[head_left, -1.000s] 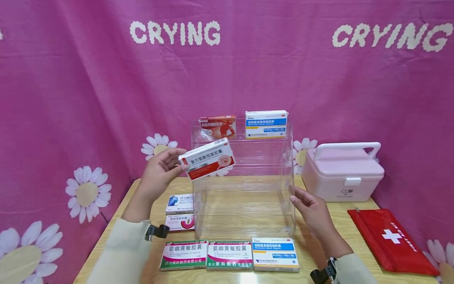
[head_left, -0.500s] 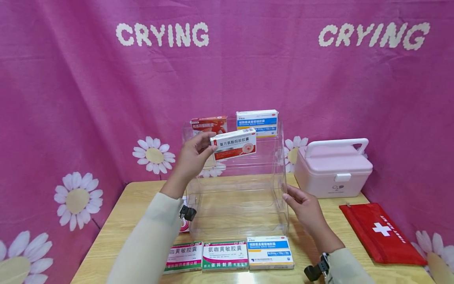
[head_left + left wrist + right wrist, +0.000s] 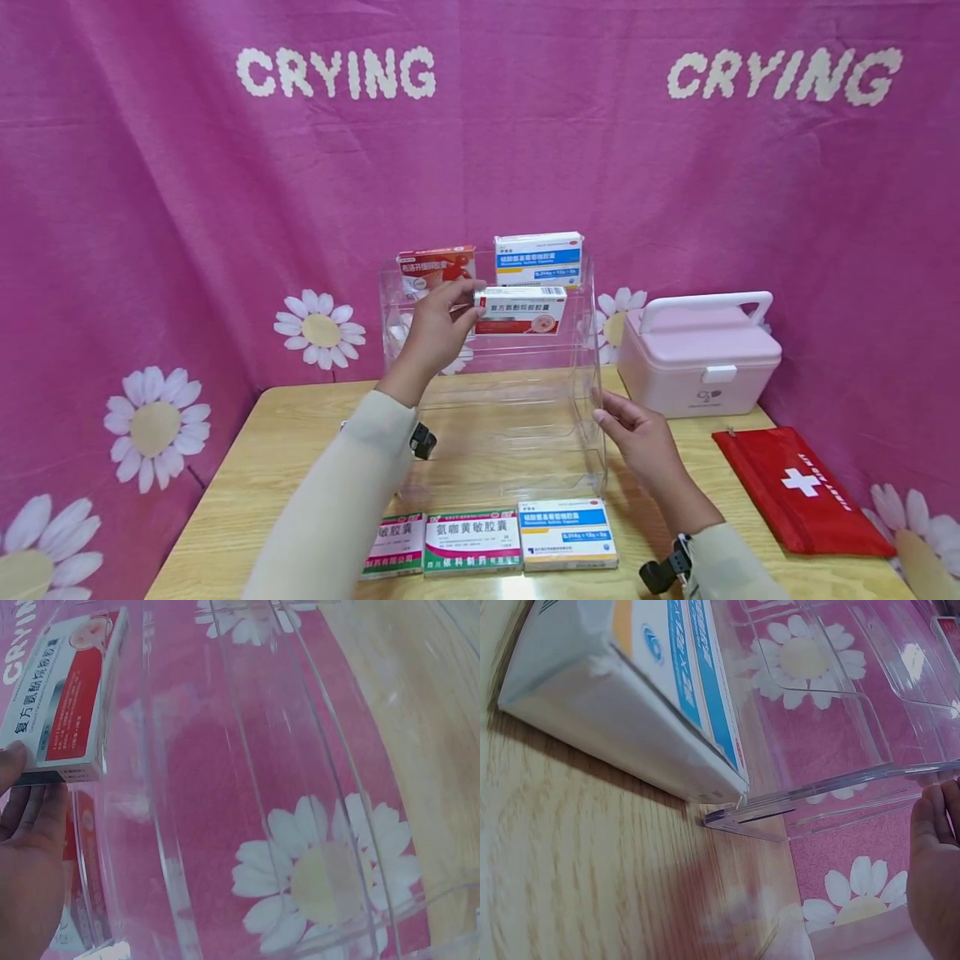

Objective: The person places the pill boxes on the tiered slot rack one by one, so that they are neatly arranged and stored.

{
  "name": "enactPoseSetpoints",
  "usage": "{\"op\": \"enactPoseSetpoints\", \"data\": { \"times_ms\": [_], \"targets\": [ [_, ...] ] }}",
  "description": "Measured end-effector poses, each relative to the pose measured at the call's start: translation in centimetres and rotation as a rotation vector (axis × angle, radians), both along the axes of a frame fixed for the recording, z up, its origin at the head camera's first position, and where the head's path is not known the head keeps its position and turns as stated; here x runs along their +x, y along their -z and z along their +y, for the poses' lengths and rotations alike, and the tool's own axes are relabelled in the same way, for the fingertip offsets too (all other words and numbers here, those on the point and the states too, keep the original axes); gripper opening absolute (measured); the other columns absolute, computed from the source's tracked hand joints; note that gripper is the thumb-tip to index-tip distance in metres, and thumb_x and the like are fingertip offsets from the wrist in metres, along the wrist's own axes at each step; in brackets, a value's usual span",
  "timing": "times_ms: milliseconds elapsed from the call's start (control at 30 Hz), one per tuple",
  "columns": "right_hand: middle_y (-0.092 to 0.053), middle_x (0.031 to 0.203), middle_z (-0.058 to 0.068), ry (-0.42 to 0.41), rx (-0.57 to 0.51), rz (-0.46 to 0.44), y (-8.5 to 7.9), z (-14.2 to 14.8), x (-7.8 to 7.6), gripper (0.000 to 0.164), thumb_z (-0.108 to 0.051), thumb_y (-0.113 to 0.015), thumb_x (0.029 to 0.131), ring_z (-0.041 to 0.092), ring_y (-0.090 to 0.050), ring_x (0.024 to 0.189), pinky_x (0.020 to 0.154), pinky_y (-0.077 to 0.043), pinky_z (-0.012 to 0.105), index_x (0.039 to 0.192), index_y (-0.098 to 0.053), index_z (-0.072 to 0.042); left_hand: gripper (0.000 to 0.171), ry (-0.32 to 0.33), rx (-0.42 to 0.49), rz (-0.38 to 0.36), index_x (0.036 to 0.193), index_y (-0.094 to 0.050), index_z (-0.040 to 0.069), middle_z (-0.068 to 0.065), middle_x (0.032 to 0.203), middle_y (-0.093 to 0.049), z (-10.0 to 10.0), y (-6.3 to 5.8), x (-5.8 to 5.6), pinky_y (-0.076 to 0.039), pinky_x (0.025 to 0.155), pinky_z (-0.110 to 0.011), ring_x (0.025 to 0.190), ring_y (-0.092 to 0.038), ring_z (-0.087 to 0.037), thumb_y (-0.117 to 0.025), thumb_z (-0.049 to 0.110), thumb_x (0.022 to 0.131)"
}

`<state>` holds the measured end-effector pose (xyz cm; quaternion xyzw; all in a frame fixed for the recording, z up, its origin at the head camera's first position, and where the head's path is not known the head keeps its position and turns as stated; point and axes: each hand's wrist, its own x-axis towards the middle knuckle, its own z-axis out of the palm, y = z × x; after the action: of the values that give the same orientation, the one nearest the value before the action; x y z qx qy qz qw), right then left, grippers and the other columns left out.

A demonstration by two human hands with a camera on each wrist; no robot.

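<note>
My left hand (image 3: 442, 329) pinches the left end of a white and red medicine box (image 3: 521, 312), thumb in front. The box is nearly level at the clear stepped display rack (image 3: 510, 392), just below its top tier; whether it touches the rack I cannot tell. On the top tier stand a red medicine box (image 3: 435, 268) at left and a white and blue medicine box (image 3: 538, 257) at right. My right hand (image 3: 641, 433) holds the rack's right side edge between thumb and fingers. In the right wrist view its fingertips (image 3: 930, 799) meet the clear side panel.
Before the rack lie two green and magenta medicine boxes (image 3: 472, 542) and another blue and white box (image 3: 568, 533). A pink lidded case (image 3: 701, 358) and a red first aid pouch (image 3: 802, 492) sit to the right. My left sleeve (image 3: 337, 500) hides the table's left part.
My left hand has carried the white and red box rightward to the rack's upper part and levelled it from a tilt. The right hand stays on the rack's edge. The head view has shifted slightly.
</note>
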<state>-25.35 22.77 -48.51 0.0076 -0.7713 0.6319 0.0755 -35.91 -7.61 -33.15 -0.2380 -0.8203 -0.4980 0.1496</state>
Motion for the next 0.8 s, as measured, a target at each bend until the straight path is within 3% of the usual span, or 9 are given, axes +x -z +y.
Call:
{"op": "enactPoseSetpoints", "data": {
  "times_ms": [200,500,800],
  "targets": [
    [-0.058,0.162,0.009,0.013,0.017,-0.022,-0.1,-0.1,0.0,0.052,-0.031,-0.068,0.110,0.004,-0.061,0.135,0.100,-0.052,0.008,0.157,-0.059,-0.012,0.034,0.015,-0.009,-0.062,0.136,-0.074,0.011,-0.012,0.127,-0.077,0.6,0.1,-0.5,-0.065,0.101,-0.038,0.120,-0.077,-0.029,-0.076,0.007,0.102],
    [-0.056,0.163,0.008,0.011,0.027,-0.033,0.0,-0.3,0.0,0.051,-0.030,-0.065,0.112,0.025,-0.055,0.148,0.100,-0.051,0.007,0.159,-0.057,-0.014,0.033,0.025,-0.002,-0.131,0.137,-0.073,0.013,-0.010,0.123,-0.079,1.5,0.9,-0.7,-0.064,0.102,-0.039,0.120,-0.076,-0.027,-0.075,0.009,0.104],
    [-0.059,0.161,0.007,0.039,0.033,-0.041,-0.2,-0.3,-0.1,0.052,-0.033,-0.068,0.110,0.015,-0.060,0.141,0.100,-0.052,0.008,0.157,-0.060,-0.015,0.034,0.028,-0.034,-0.138,0.139,-0.071,0.011,-0.012,0.125,-0.077,2.4,1.4,-0.5,-0.064,0.102,-0.039,0.120,-0.076,-0.028,-0.073,0.009,0.105]
  ]
}}
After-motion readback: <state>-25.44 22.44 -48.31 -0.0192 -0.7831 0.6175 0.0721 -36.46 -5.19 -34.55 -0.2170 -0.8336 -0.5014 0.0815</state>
